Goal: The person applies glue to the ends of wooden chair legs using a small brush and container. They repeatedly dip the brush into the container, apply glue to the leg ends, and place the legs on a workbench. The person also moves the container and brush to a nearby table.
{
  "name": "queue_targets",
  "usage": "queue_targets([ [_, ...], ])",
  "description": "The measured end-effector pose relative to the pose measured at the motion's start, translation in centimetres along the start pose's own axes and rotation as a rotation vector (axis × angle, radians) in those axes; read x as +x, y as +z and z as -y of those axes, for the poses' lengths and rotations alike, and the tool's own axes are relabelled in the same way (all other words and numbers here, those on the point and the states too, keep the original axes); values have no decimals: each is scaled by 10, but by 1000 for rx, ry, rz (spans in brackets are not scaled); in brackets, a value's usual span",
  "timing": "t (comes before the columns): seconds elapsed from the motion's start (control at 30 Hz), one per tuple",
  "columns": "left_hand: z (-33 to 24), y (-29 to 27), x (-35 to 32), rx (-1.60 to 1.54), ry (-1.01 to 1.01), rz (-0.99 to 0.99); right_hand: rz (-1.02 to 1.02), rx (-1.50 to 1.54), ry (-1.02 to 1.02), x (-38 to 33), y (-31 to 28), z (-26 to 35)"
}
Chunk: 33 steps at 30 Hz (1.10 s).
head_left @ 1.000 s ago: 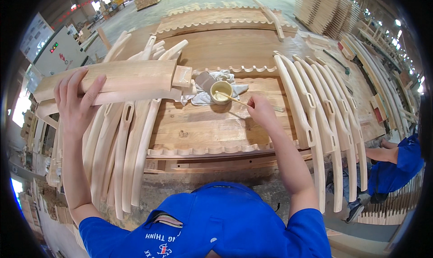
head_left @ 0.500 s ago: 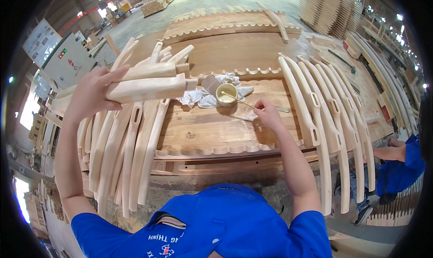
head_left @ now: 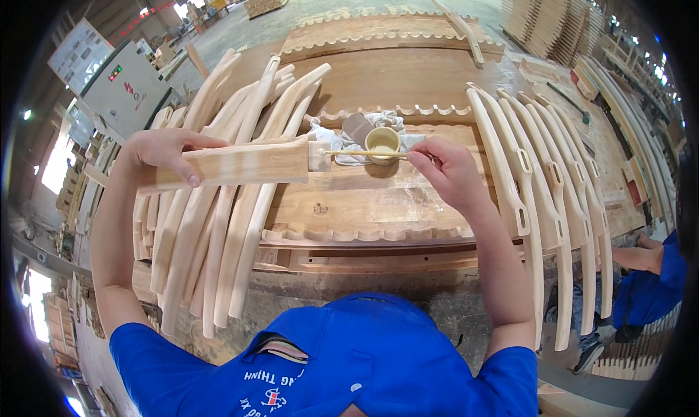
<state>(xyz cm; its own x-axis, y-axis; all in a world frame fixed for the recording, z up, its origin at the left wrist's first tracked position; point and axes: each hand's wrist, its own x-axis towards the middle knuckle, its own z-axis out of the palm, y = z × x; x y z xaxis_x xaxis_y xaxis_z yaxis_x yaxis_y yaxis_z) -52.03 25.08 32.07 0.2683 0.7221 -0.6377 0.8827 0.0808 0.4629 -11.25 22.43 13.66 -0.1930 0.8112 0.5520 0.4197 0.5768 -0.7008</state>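
Note:
My left hand (head_left: 166,158) grips a thick pale wooden piece (head_left: 251,163) held level above a stack of wooden parts. A narrower tenon (head_left: 318,157) sticks out of its right end. Whether a second piece lies behind it in that hand, I cannot tell. Between the fingers of my right hand (head_left: 448,171) is pinched a thin stick (head_left: 364,153), pointing left, its tip at the tenon. Behind the stick stands a cup (head_left: 382,136) with a pale coating inside, next to white cloths (head_left: 331,139) and a brownish-grey flat pad (head_left: 357,128).
Curved wooden parts (head_left: 211,249) lie piled on the left, and slotted ones (head_left: 520,162) overhang the bench's front edge on the right. Scalloped wooden strips (head_left: 364,236) edge the wooden bench top (head_left: 342,209). Another person in a blue shirt (head_left: 655,286) is at the far right.
The stick's tip has left the cup and moved left to the tenon. My left hand has lowered and turned the wooden piece, while my right hand has risen slightly.

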Motion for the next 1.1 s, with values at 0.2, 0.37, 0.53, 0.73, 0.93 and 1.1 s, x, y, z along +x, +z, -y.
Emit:
queue_targets([
  [0.2,11,4,1,-42,10,53,-342,-404,-326,-6,16,6],
  [0.37,23,8,-1,-79,34,74,-309,-398,-423,-20,22,6],
  [0.53,24,20,-8,-118,32,85,-354,-419,-439,-23,22,11],
  [0.73,36,37,-31,-102,35,62,-326,-404,-493,-35,26,24],
  [0.93,31,72,-60,-133,15,28,-313,-385,-522,-49,3,40],
  [1.1,14,107,-83,-173,-45,23,-237,-377,-511,-81,-20,54],
])
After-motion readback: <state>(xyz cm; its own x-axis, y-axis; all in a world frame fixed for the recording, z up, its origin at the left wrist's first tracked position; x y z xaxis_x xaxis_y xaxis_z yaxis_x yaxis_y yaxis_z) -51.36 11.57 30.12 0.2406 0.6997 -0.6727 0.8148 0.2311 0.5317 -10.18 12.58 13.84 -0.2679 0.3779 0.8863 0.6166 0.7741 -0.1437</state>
